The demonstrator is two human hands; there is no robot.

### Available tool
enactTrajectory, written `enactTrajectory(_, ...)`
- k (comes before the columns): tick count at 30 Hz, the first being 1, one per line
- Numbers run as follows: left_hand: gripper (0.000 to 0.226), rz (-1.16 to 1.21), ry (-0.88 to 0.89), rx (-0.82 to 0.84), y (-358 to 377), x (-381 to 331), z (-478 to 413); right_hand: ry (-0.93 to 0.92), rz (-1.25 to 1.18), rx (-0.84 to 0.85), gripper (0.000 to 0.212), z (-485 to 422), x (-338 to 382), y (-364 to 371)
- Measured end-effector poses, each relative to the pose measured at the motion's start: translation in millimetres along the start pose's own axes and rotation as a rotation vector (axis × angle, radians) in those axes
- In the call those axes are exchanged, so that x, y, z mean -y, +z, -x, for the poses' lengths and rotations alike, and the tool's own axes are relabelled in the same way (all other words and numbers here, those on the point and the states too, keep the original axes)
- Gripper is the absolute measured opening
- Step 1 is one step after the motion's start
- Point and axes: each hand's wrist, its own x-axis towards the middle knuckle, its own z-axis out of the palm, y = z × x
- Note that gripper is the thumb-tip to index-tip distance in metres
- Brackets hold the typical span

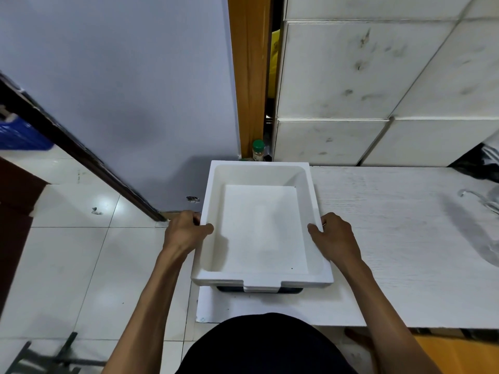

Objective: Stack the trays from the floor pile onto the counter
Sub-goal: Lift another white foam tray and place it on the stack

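A white tray (260,228) sits at the left end of the white counter (399,238), its left side overhanging the counter's edge. A dark tray (259,289) shows only as a thin strip under its near rim. My left hand (186,232) grips the white tray's left rim, thumb over the top. My right hand (334,237) grips the right rim the same way. The floor pile of trays is out of view.
White foam boxes (364,76) are stacked against the back of the counter. A green-capped bottle (258,150) stands behind the tray beside an orange door frame (249,76). Clear plastic (483,209) lies at the counter's right. A blue crate (19,136) sits far left on the tiled floor.
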Motion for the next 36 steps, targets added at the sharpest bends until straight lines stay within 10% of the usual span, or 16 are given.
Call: enactTrajectory(36, 0.033, 0.388, -0.055, 0.036, -9.1, -10.0, 15.8, -0.024, -0.395, 0.069, 0.029, 10.8, 14.8, -34.0)
